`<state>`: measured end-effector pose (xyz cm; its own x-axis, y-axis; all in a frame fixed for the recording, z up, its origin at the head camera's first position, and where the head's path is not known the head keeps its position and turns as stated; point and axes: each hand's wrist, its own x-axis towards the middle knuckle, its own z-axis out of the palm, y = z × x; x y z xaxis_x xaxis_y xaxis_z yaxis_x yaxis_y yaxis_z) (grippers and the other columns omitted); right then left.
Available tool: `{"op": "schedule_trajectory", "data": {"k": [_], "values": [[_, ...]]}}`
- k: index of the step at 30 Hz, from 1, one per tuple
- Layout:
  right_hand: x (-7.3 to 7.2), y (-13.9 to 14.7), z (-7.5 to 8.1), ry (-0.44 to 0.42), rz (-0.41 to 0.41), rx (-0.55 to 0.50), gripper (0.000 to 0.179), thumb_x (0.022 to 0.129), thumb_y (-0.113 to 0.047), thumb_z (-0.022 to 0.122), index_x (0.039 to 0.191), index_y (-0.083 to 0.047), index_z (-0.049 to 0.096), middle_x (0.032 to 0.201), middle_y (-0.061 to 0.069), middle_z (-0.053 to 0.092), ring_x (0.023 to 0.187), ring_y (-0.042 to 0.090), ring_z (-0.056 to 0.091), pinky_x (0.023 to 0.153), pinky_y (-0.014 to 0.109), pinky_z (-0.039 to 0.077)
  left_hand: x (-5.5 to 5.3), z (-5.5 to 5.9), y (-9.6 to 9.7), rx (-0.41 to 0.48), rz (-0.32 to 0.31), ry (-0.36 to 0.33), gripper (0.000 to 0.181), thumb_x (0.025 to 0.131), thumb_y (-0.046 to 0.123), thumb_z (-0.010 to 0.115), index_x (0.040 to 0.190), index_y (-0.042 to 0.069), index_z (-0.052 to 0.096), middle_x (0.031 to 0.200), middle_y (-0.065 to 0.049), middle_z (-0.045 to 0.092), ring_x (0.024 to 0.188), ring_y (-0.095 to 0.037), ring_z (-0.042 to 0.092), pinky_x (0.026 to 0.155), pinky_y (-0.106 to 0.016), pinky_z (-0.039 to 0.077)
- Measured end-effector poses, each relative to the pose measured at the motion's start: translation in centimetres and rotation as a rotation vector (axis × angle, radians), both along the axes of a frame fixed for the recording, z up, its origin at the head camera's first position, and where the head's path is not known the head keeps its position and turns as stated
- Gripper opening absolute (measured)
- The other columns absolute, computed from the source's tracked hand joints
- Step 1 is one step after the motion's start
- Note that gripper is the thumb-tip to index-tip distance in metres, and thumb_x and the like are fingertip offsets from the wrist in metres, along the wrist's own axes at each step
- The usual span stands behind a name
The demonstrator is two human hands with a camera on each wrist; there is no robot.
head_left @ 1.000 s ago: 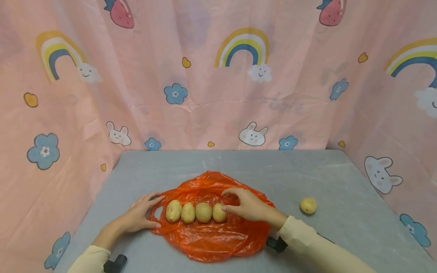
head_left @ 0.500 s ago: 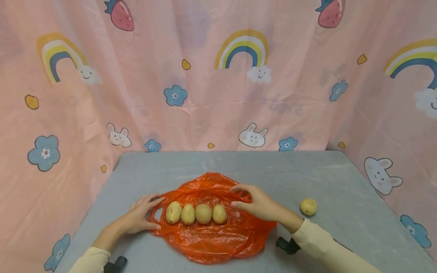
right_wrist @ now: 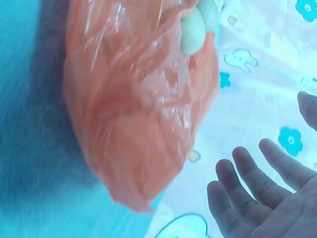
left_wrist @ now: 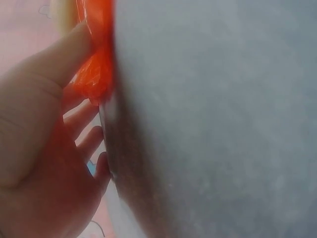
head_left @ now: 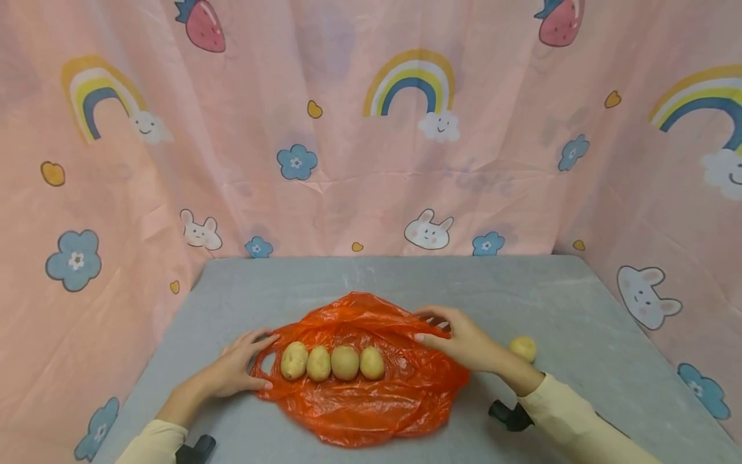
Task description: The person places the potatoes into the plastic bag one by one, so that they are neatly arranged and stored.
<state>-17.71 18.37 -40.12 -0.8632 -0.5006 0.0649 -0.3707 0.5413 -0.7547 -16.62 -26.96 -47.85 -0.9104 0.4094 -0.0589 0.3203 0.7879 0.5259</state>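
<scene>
A red plastic bag (head_left: 359, 412) lies spread flat on the grey table. Along its middle sits a row of several potatoes (head_left: 294, 360), the third from the left a browner, rounder one (head_left: 344, 362). My left hand (head_left: 234, 367) rests at the bag's left end by the handle hole, fingers spread; in the left wrist view its thumb and fingertips touch the bunched plastic (left_wrist: 96, 74). Over the bag's right end, my right hand (head_left: 464, 338) hovers with loose fingers and nothing in it. In the right wrist view its fingers (right_wrist: 252, 183) are apart from the bag.
One more potato (head_left: 523, 348) lies on the table (head_left: 556, 290) to the right, just behind the right forearm. A pink patterned curtain (head_left: 324, 193) encloses the table at the back and both sides.
My right hand has let go of the rightmost potato in the row and moved right, over the bag's right end. My left hand and the bag have stayed in place.
</scene>
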Motion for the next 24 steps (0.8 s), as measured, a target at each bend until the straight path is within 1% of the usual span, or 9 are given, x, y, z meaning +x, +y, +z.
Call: {"op": "schedule_trajectory", "data": {"k": [4,7,10,18,24], "values": [[0.0,1.1,0.1,0.033,-0.015,0.004,0.044,0.098,-0.027,0.066,0.135,-0.003,0.060,0.131,0.018,0.065,0.113,0.038,0.061,0.092,0.050,0.050,0.0,0.0,0.0,0.001,0.001,-0.007,0.091,0.075,0.042,0.087,0.151,0.011,0.047,0.158,-0.021,0.038,0.143,-0.051,0.031,0.104,-0.080,0.024],[0.2,2.0,0.2,0.057,-0.025,0.012,0.043,0.099,-0.027,0.066,0.135,-0.005,0.060,0.132,0.017,0.065,0.113,0.036,0.061,0.093,0.052,0.050,-0.1,-0.1,0.0,0.000,0.003,-0.017,0.092,0.075,0.042,0.086,0.152,0.011,0.047,0.158,-0.021,0.038,0.144,-0.052,0.031,0.104,-0.081,0.023],[0.2,2.9,0.3,0.079,-0.040,0.018,0.041,0.099,-0.026,0.065,0.134,-0.005,0.061,0.132,0.016,0.065,0.111,0.031,0.062,0.091,0.051,0.050,-0.1,0.0,0.0,0.001,0.004,-0.021,0.091,0.076,0.043,0.086,0.152,0.011,0.047,0.158,-0.021,0.037,0.144,-0.051,0.030,0.104,-0.081,0.023],[0.3,4.7,0.3,0.066,-0.065,0.054,0.043,0.099,-0.026,0.065,0.136,-0.006,0.059,0.135,0.016,0.064,0.112,0.028,0.061,0.090,0.047,0.051,0.0,0.0,0.0,-0.002,0.009,-0.029,0.091,0.076,0.043,0.086,0.152,0.012,0.046,0.159,-0.020,0.036,0.145,-0.052,0.029,0.105,-0.080,0.023],[0.1,6.0,0.1,0.080,-0.091,0.069,0.044,0.098,-0.025,0.066,0.137,-0.005,0.059,0.135,0.017,0.064,0.113,0.031,0.061,0.089,0.048,0.051,-0.1,-0.2,-0.1,-0.003,0.005,-0.012,0.091,0.076,0.043,0.086,0.152,0.012,0.047,0.159,-0.019,0.037,0.145,-0.051,0.030,0.104,-0.079,0.025]]}}
